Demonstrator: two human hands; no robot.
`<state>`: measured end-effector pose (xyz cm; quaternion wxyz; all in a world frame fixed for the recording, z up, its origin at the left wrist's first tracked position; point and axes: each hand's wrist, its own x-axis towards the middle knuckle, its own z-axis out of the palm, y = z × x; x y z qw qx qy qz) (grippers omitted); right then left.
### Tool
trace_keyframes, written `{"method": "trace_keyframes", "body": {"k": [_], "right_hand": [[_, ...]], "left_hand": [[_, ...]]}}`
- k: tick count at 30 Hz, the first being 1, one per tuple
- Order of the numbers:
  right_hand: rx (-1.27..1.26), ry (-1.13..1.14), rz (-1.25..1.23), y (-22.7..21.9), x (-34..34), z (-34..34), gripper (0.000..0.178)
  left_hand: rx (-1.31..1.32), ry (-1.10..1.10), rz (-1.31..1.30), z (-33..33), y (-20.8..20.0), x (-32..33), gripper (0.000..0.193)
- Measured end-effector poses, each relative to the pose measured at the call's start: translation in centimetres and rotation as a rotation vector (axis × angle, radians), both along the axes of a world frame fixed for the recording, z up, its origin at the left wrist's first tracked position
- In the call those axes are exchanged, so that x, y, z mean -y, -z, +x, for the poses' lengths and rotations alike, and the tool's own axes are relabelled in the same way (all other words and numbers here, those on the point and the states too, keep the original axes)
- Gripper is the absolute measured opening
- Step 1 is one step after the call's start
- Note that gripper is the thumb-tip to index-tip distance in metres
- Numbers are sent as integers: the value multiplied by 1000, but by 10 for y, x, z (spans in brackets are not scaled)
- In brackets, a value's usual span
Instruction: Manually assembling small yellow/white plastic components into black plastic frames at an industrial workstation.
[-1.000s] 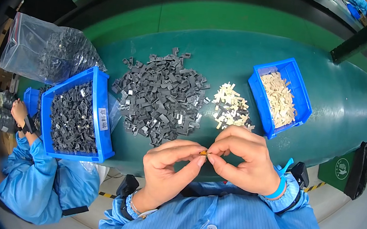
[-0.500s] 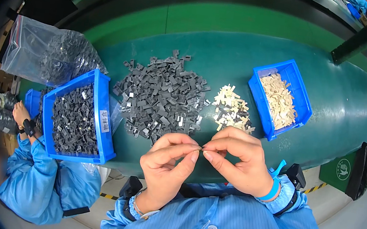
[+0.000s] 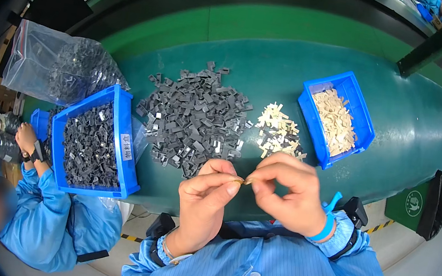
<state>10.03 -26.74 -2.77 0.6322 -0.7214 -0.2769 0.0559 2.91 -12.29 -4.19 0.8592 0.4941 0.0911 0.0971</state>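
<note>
Close in front of my body, above the table's near edge, both hands meet at the fingertips. My left hand point(image 3: 202, 205) pinches one end of a tiny tan-brown piece point(image 3: 242, 182) between thumb and index finger. From the other side, the thumb and index finger of my right hand point(image 3: 291, 195) close on it too; its shape is mostly covered. Beyond them lies a broad heap of small dark grey plastic clips point(image 3: 196, 115). Right of that is a smaller pile of cream pieces mixed with dark parts point(image 3: 277, 131).
A blue bin point(image 3: 366, 115) of beige pieces stands at the right. To the left, another blue bin point(image 3: 118, 141) holds dark parts, with a clear plastic bag point(image 3: 36, 60) of dark parts behind it. A co-worker in a blue smock point(image 3: 42, 220) sits at left. The table point(image 3: 413, 118) is green.
My left hand has shifted slightly right, its fingers more upright. The right fingertips have eased a little right, and more of the tan-brown piece shows between the hands.
</note>
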Motion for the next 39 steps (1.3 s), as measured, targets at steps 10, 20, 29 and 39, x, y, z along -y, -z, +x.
{"method": "trace_keyframes", "body": {"k": [10,20,29,39], "right_hand": [[719,596,-755,-26,76,70,4],[-188,-418,-145,-22,22,25,8],[-253,-533,-108,-7,15,20,12],[-163,-266,-160,13,7,9,9]], "left_hand": [[247,-174,777,3,-10,-13,12],[770,-156,1586,-6,-16,-24,23],[766,-72,1693,-17,-11,-24,34],[534,-253,1811,0,13,-27,32]]}}
